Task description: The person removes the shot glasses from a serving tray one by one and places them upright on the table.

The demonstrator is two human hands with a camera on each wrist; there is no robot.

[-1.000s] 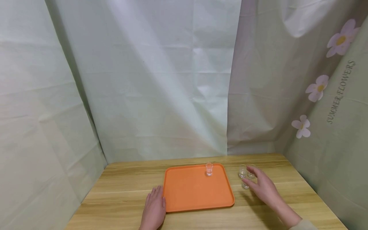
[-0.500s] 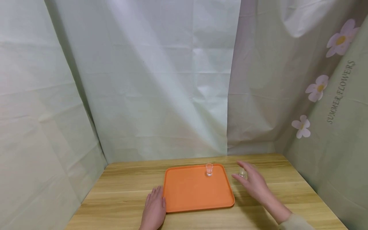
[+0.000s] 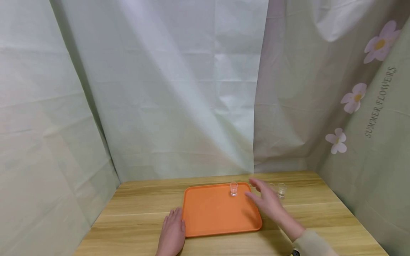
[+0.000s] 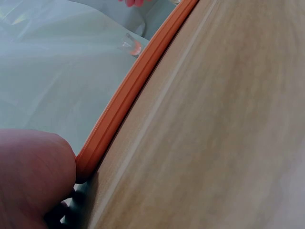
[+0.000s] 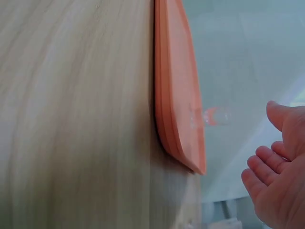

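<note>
My left hand [image 3: 172, 233] lies flat on the table at the left edge of an orange tray [image 3: 221, 217], its thumb against the rim. The left wrist view shows that thumb [image 4: 38, 171] close up beside the tray's side. A small clear shot glass [image 3: 234, 189] stands upright on the tray near its back right corner. Over the tray's right edge hovers my right hand [image 3: 267, 201], thumb and fingers apart, nothing visible between them. In the right wrist view this hand [image 5: 281, 171] is clear of the glass [image 5: 218, 116].
Behind my right hand, another shot glass [image 3: 282, 191] stands on the wooden table [image 3: 144, 199], with the rim of one more [image 3: 272, 185] partly hidden beside it. Pale curtains [image 3: 179, 106] enclose the back and sides.
My right hand has moved left from the glasses on the table to the tray's right edge, with no glass visible in it. The left hand and tray have stayed put.
</note>
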